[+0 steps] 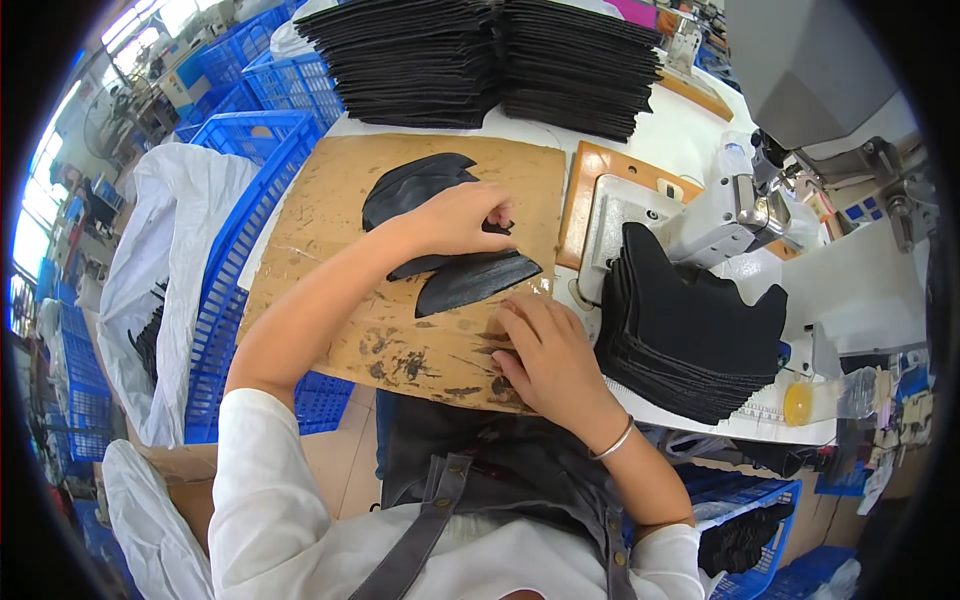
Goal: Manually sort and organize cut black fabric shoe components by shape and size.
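Let the middle of the brown cardboard [320,235] be the centre of the clock. A black curved piece [478,284] lies flat on it, toward three o'clock, and the darker pile of black pieces [412,190] lies toward twelve. The left hand [465,218] is bent over these, between one and two o'clock; its fingers are curled, and I cannot tell if they are clamped on an edge. The right hand [552,355] is at four o'clock, near the curved piece, its thumb and fingers apart. A metal bracelet [614,440] is around this wrist. A stack of black cut parts [690,325] stands at three o'clock, tall black stacks [405,70] from twelve to one, and a blue crate [235,260] at nine.
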### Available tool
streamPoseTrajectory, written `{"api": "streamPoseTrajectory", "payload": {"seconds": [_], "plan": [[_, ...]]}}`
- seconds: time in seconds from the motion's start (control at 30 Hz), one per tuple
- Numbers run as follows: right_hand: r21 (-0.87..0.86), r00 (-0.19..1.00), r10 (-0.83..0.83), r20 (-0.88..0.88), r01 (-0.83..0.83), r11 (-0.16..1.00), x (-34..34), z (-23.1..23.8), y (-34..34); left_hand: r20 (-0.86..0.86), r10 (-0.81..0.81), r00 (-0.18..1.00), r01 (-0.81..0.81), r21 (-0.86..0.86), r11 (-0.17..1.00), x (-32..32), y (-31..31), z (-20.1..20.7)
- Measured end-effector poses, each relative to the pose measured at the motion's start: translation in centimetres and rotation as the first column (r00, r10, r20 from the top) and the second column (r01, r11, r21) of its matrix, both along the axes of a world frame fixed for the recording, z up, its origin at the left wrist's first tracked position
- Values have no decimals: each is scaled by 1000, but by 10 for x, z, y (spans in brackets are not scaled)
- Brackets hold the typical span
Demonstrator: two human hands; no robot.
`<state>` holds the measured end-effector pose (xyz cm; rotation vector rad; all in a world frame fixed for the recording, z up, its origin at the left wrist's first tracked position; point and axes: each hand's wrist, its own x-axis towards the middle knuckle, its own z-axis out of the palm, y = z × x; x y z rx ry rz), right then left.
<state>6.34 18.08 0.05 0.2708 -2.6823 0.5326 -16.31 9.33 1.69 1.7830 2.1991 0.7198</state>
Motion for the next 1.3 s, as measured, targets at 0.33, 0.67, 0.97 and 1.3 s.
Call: {"api": "streamPoseTrajectory", "payload": {"seconds": [0.33,0.67,0.97,1.3], "plan": [[11,992,-123,10,122,992,-22,-10,0,-77,141,987,-118,252,960,11,-3,-20],[69,977,-207,48,203,977,-48,-12,-2,212,287,934,-335,248,909,18,-7,-18],[129,969,-242,47,234,964,-64,-16,0,241,402,883,-456,244,856,22,-9,-17],[150,971,-239,0,236,960,-64,-21,0,708,444,549,-820,353,451,1,-144,31]]}}
